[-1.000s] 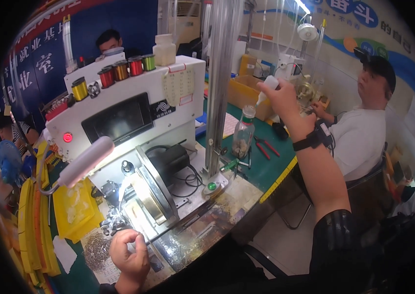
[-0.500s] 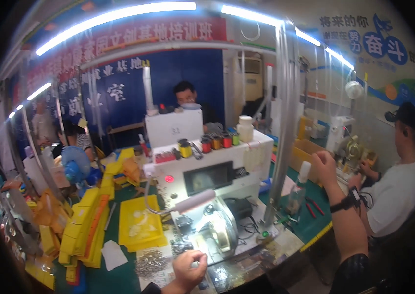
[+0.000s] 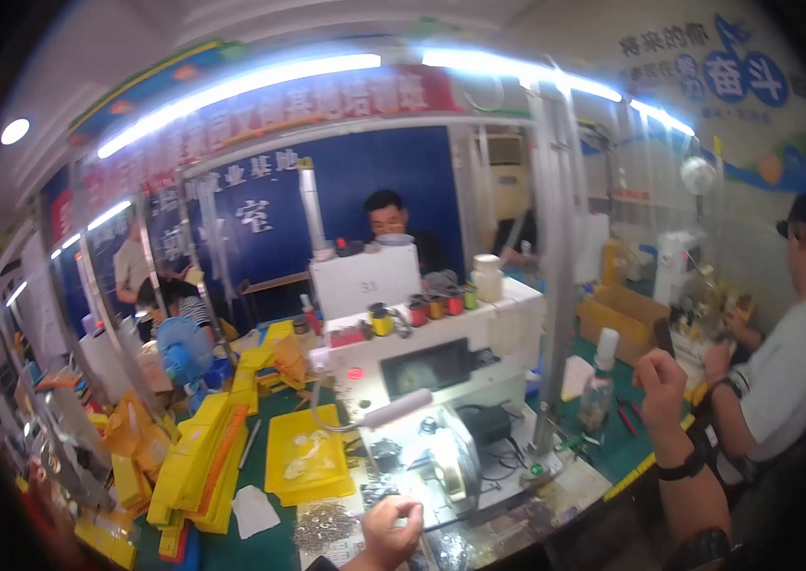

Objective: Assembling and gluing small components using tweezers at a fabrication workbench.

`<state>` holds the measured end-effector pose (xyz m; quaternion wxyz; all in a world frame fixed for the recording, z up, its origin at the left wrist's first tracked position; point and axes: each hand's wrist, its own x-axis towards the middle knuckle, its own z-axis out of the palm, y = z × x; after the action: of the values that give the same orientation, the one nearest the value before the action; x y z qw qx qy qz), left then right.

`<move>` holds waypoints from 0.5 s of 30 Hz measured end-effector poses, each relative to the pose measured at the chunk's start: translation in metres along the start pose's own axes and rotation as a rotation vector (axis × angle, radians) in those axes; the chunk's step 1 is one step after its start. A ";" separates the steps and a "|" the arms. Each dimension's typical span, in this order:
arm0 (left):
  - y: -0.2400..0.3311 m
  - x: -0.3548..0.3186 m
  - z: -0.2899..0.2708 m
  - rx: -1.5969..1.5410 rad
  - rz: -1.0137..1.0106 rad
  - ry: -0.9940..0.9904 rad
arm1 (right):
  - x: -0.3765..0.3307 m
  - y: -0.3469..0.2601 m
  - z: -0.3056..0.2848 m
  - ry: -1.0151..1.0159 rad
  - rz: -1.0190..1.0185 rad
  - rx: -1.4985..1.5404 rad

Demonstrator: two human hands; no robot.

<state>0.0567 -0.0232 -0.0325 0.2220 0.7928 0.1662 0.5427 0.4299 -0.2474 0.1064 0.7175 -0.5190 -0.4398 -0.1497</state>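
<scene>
Long white tube lights (image 3: pixel 317 68) flood the room from overhead, their glow bleeding hazily over the red banner (image 3: pixel 270 124), and a small round ceiling light (image 3: pixel 15 131) shines at the upper left; lower down, sharp white glare bleaches part of the metal wheel (image 3: pixel 457 460) beneath a bar-shaped lamp (image 3: pixel 397 409). A mild blur softens the whole view (the banner's lettering looks smeared, and the right hand (image 3: pixel 662 376) lacks crisp edges). Fisheye distortion bows the tubes, and the corners sink into black.

Tray (image 3: pixel 312 491) left of machine (image 3: pixel 427 368), bottle (image 3: pixel 597 403) right
</scene>
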 end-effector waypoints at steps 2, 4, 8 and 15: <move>-0.001 0.001 0.000 0.020 0.022 0.007 | -0.013 -0.012 0.001 0.028 0.002 0.015; 0.000 0.001 0.001 0.030 0.041 -0.013 | -0.025 -0.020 0.001 0.040 -0.012 0.046; 0.001 0.001 0.004 0.050 0.074 0.005 | -0.038 -0.027 0.001 0.012 -0.159 0.132; 0.002 0.001 0.005 0.076 0.081 -0.008 | -0.051 -0.034 0.006 0.116 -0.304 0.317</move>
<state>0.0612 -0.0256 -0.0322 0.1705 0.8089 0.1535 0.5414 0.3755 -0.2689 0.0877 0.7834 -0.3180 -0.4889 -0.2147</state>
